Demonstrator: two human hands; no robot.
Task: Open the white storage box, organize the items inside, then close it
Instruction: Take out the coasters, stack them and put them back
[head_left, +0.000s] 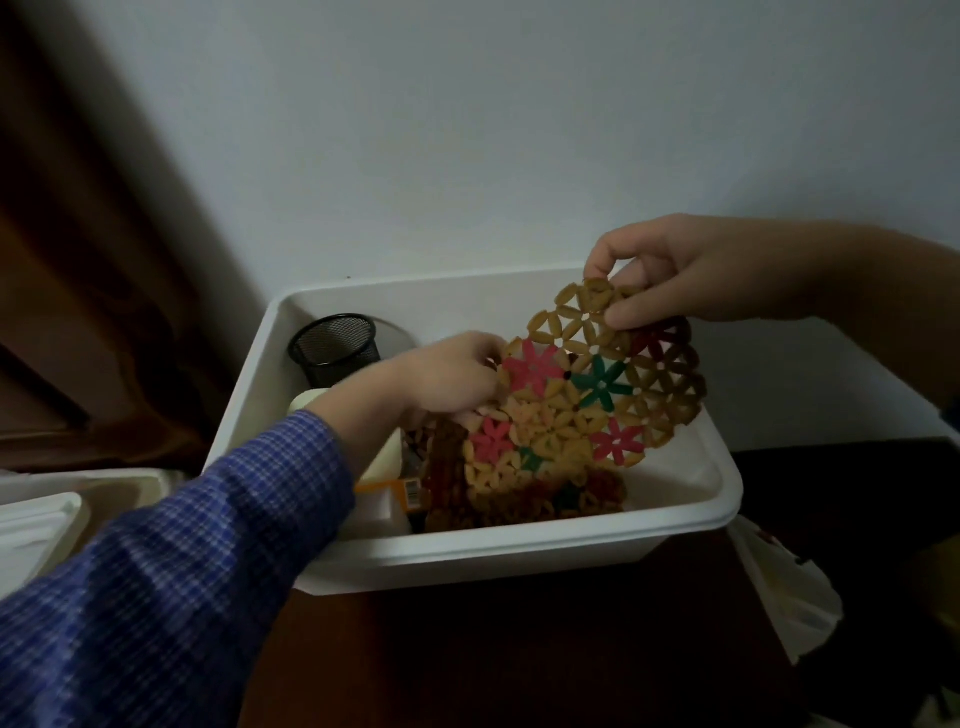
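The white storage box (519, 540) stands open on a dark brown surface, against a pale wall. Over it I hold a tan woven mat with pink and green flower shapes (597, 389), tilted on edge. My right hand (691, 270) pinches the mat's top corner. My left hand (452, 379) grips its left edge, reaching into the box. Inside the box stand a black mesh pen cup (335, 345) at the back left and a cream bottle (384, 457), partly hidden by my forearm. More woven mats (519, 504) lie at the bottom beside an orange-labelled pack (400, 493).
A white lid or tray (36, 525) lies at the left edge. A white plastic bag (779, 587) hangs to the right of the box. Dark wooden furniture (78, 260) stands at the left.
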